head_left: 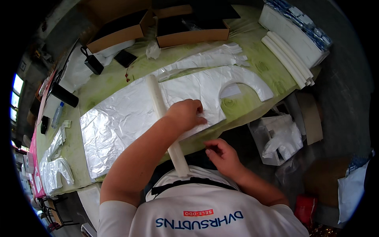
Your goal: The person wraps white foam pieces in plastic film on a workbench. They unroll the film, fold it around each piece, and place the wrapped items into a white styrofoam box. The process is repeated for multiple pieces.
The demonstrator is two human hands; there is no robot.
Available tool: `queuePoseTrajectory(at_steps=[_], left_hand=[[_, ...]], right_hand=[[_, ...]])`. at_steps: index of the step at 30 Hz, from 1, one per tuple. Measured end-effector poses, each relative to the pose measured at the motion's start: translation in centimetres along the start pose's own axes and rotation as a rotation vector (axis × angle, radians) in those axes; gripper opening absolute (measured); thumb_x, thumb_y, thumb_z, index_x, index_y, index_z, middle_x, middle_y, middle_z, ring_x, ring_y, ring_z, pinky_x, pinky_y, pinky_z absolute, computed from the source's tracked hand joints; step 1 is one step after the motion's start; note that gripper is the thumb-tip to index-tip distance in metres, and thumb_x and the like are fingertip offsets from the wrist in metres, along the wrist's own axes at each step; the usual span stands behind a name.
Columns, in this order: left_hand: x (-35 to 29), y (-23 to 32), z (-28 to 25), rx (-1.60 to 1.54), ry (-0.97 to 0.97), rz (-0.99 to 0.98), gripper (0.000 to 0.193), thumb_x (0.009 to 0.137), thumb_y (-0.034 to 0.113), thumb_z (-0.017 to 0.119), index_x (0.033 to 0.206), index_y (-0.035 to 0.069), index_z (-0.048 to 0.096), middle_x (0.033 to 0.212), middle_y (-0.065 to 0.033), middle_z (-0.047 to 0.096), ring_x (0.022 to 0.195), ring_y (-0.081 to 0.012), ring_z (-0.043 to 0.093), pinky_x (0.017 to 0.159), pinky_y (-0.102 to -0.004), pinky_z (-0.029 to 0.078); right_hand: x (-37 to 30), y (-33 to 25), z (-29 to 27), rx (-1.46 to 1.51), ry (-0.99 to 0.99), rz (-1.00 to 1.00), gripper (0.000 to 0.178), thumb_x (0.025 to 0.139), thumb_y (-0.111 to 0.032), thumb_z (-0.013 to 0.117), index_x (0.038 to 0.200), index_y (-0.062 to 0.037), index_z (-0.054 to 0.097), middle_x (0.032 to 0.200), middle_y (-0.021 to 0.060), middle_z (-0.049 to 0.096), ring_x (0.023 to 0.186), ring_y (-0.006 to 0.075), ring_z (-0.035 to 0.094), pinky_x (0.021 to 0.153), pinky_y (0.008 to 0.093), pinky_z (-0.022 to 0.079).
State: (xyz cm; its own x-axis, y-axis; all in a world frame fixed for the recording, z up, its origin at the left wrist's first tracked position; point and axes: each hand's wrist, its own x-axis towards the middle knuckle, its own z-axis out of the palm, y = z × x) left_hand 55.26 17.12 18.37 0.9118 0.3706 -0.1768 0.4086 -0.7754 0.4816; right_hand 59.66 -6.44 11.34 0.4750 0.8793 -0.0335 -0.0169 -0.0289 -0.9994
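A stack of thin, shiny white plastic apron-like sheets lies on the table, its right end cut in a deep curve. Across it rests a long white tube, its near end reaching over the table edge towards my waist. My left hand is over the sheets just right of the tube, fingers bent and thumb apart from them. Nothing shows in its grip. My right hand hovers off the table's near edge, fingers loosely curled with a gap to the thumb, holding nothing visible.
Cardboard boxes stand at the back, near a black speaker-like block. Several white rolls lie beside a white carton at right. Below the edge, a bin holds crumpled plastic. A bottle stands left.
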Motion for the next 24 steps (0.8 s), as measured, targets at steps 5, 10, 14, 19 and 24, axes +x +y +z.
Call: queuePoseTrajectory(at_steps=[5,10,14,19,24], left_hand=[[0.5,-0.8,0.2,-0.121,0.007,-0.095,0.027,0.092,0.027,0.071,0.109,0.007,0.074,0.102,-0.0141,0.076,0.095,-0.0302,0.072,0.086,-0.0384,0.056],[-0.5,-1.4,-1.3,-0.428,0.063,-0.216,0.026,0.093,0.027,0.066,0.109,0.007,0.075,0.103,-0.0130,0.076,0.095,-0.0285,0.072,0.086,-0.0383,0.056],[-0.9,-1.4,-1.3,-0.405,0.177,-0.194,0.026,0.095,0.026,0.069,0.110,0.005,0.073,0.093,-0.0077,0.075,0.080,-0.0167,0.068,0.075,-0.0334,0.056],[-1.0,-1.0,-1.4,-0.328,0.189,-0.165,0.024,0.095,0.027,0.070,0.107,0.006,0.074,0.091,-0.0093,0.074,0.079,-0.0172,0.068,0.074,-0.0332,0.056],[0.6,0.5,-2.6,-0.939,0.319,-0.290,0.047,0.096,0.034,0.073,0.135,0.009,0.060,0.112,0.0003,0.065,0.101,-0.0139,0.062,0.085,-0.0355,0.054]], right_hand=[[-0.7,0.8,-1.2,-0.021,0.072,-0.021,0.021,0.097,-0.003,0.068,0.118,-0.0016,0.066,0.105,0.0068,0.063,0.095,0.0125,0.063,0.080,0.0253,0.053],[1.9,-2.8,-2.0,-0.504,0.127,-0.548,0.024,0.087,-0.001,0.071,0.111,-0.0032,0.069,0.107,0.0109,0.067,0.094,0.0255,0.064,0.083,0.0349,0.053],[8.9,-3.3,-2.1,-0.813,0.064,-0.728,0.025,0.084,-0.013,0.071,0.107,-0.0056,0.072,0.112,0.0133,0.069,0.100,0.0363,0.061,0.092,0.0469,0.048],[19.5,-2.7,-6.3,-1.101,0.443,-0.330,0.063,0.084,-0.023,0.075,0.142,-0.0089,0.057,0.129,0.0166,0.065,0.106,0.0386,0.060,0.097,0.0484,0.048],[19.6,-5.8,-6.0,-1.217,0.407,-0.646,0.074,0.085,-0.025,0.075,0.154,-0.0227,0.049,0.150,0.0132,0.053,0.109,0.0362,0.060,0.096,0.0492,0.048]])
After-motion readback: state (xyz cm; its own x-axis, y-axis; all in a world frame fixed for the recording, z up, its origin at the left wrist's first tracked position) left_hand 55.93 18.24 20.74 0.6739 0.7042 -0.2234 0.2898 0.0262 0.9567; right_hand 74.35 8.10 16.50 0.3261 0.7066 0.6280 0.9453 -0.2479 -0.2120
